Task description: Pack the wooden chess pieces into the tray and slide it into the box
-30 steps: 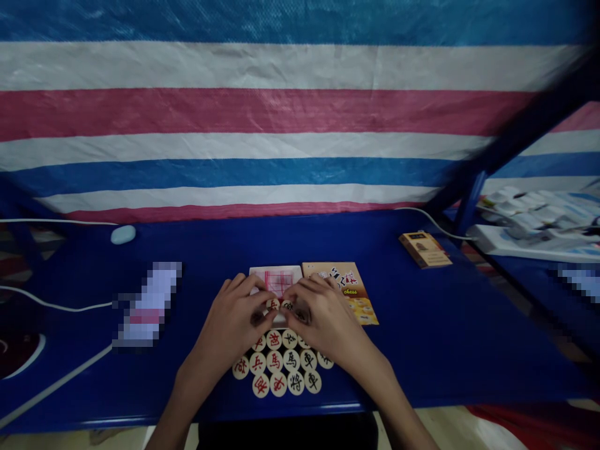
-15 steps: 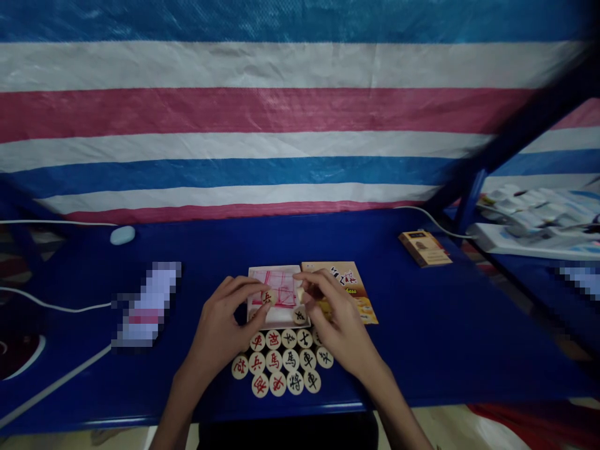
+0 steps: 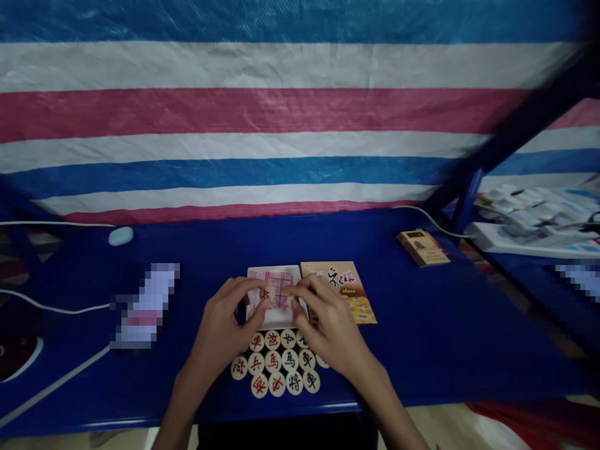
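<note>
Xiangqi 兵 pc (image 3: 265,294) was held in narrowed fingers of L hand (image 3: 222,317), over white box (image 3: 277,321). 2nd pc (image 3: 290,303), face unreadable, was pinched by R hand (image 3: 330,320), just shifted left, so pcs were brought closer together. Red/black pcs (image 3: 273,360) were laid in rows on blue surface (image 3: 445,350); tan "chess" lid (image 3: 360,305) was set R of box.

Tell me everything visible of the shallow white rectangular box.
The shallow white rectangular box looks like cardboard and lies open, flat on the blue table, beyond the round cream pieces. Inside is a pale sheet with pink grid lines. A tan printed chess cover sits close on its right. The left hand and right hand partly hide it; contact is unclear.
</note>
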### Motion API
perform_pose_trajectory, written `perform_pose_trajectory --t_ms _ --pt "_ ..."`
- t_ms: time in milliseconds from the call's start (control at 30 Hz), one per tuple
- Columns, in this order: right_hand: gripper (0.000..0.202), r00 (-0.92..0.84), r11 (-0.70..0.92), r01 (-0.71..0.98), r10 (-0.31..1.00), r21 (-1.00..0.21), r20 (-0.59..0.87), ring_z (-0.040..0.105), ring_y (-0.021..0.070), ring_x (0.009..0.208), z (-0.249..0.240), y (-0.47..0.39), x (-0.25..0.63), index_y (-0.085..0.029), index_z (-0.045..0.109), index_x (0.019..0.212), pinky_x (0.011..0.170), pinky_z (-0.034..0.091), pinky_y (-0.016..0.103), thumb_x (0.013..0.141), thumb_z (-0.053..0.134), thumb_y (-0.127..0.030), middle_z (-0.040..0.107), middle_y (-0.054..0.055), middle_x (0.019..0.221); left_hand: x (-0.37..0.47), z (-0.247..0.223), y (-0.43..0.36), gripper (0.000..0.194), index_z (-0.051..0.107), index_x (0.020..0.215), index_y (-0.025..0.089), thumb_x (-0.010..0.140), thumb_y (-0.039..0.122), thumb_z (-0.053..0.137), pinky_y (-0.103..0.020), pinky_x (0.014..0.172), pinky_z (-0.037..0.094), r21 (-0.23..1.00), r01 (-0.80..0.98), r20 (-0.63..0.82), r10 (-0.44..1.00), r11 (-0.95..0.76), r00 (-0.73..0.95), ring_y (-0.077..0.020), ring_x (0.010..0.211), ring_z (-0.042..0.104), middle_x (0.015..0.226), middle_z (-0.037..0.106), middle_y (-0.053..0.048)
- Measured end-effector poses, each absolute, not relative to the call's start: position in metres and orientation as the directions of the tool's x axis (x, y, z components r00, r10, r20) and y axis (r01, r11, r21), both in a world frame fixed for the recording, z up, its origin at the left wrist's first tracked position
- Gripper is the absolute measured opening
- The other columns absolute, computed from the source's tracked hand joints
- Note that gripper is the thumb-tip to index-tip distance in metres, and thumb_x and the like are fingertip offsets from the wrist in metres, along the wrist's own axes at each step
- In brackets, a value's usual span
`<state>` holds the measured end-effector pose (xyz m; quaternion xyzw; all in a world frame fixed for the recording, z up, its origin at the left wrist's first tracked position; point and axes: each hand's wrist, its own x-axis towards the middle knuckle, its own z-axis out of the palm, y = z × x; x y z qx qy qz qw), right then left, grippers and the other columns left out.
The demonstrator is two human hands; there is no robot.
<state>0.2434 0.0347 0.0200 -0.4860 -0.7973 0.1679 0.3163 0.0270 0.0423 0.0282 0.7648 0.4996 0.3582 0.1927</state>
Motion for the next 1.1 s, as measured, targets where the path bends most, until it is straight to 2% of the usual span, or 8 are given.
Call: perform_pose_trajectory --t_ms 133,300,433,567,700,867,1000,1100 --pt "0.027 -0.202 0.423 0.639 0.898 -0.643 0.390 0.058 0.0240 0.106 0.016 0.031 0.249 -0.022 0.063 0.121 0.091 0.048 0.042 0.097 0.051 -0.022 0.059 0.009 0.111 0.017 0.024 0.035 0.026 0.067 0.119 0.026 0.094 0.024 0.060 -0.028 0.066 0.049 0.685 0.612 0.360 0.914 -0.394 0.185 -0.0125 0.070 0.057 0.088 0.067 0.000" --pt "0.024 -0.107 0.386 0.609 0.906 -0.693 0.410 0.058 0.0237 0.111 0.012 0.025 0.259 -0.025 0.064 0.120 0.095 0.049 0.043 0.101 0.049 -0.025 0.060 0.008 0.113 0.003 0.015 0.024 0.022 0.068 0.117 0.026 0.098 0.024 0.056 -0.028 0.073 0.050 0.730 0.602 0.395 0.919 -0.324 0.016 -0.0125 0.081 0.061 0.105 0.068 -0.002" --pt "0.022 -0.071 0.379 0.612 0.900 -0.694 0.429 0.060 0.0234 0.109 0.011 0.014 0.262 -0.025 0.065 0.115 0.089 0.051 0.042 0.102 0.048 -0.024 0.062 0.008 0.111 0.003 0.011 0.009 0.023 0.068 0.117 0.027 0.100 0.022 0.054 -0.028 0.078 0.053 0.710 0.623 0.450 0.892 -0.330 -0.040 -0.0147 0.094 0.064 0.112 0.066 -0.003" --pt "0.018 -0.136 0.505 0.553 0.839 -0.663 0.527 0.065 0.0209 0.094 0.009 -0.008 0.257 -0.025 0.063 0.116 0.077 0.054 0.037 0.100 0.054 -0.024 0.067 0.006 0.101 0.016 0.002 -0.016 0.037 0.063 0.131 0.028 0.094 0.023 0.066 -0.030 0.079 0.057 0.616 0.678 0.543 0.840 -0.401 0.003 -0.0157 0.089 0.066 0.116 0.066 -0.005" --pt "0.044 -0.232 0.606 0.517 0.779 -0.605 0.582 0.067 0.0205 0.089 0.002 -0.031 0.248 -0.027 0.055 0.135 0.074 0.057 0.036 0.093 0.067 -0.020 0.071 0.005 0.103 0.026 -0.003 -0.036 0.040 0.065 0.128 0.028 0.089 0.021 0.072 -0.031 0.081 0.061 0.605 0.646 0.600 0.800 -0.465 0.014 -0.0182 0.094 0.069 0.112 0.070 -0.004" --pt "0.051 -0.162 0.539 0.597 0.807 -0.594 0.569 0.068 0.0211 0.092 -0.009 -0.047 0.244 -0.032 0.057 0.138 0.070 0.060 0.036 0.090 0.065 -0.015 0.064 0.008 0.110 0.025 -0.001 -0.047 0.030 0.071 0.116 0.028 0.088 0.021 0.074 -0.034 0.078 0.063 0.666 0.596 0.580 0.814 -0.448 -0.035 -0.0192 0.093 0.071 0.108 0.071 -0.003" --pt "0.049 -0.170 0.523 0.584 0.826 -0.621 0.537 0.069 0.0221 0.096 -0.016 -0.057 0.247 -0.030 0.055 0.138 0.074 0.061 0.037 0.091 0.066 -0.021 0.066 0.007 0.110 0.027 -0.008 -0.054 0.032 0.068 0.120 0.026 0.089 0.020 0.072 -0.032 0.075 0.064 0.620 0.574 0.597 0.797 -0.535 0.098 -0.0190 0.095 0.072 0.108 0.073 -0.004" --pt "0.038 -0.176 0.499 0.568 0.851 -0.654 0.496 0.069 0.0227 0.099 -0.019 -0.062 0.249 -0.030 0.060 0.128 0.077 0.061 0.038 0.092 0.069 -0.028 0.068 0.005 0.108 0.032 -0.014 -0.057 0.033 0.067 0.122 0.025 0.089 0.018 0.070 -0.033 0.076 0.064 0.597 0.568 0.602 0.784 -0.566 0.149 -0.0188 0.096 0.072 0.107 0.074 -0.004"
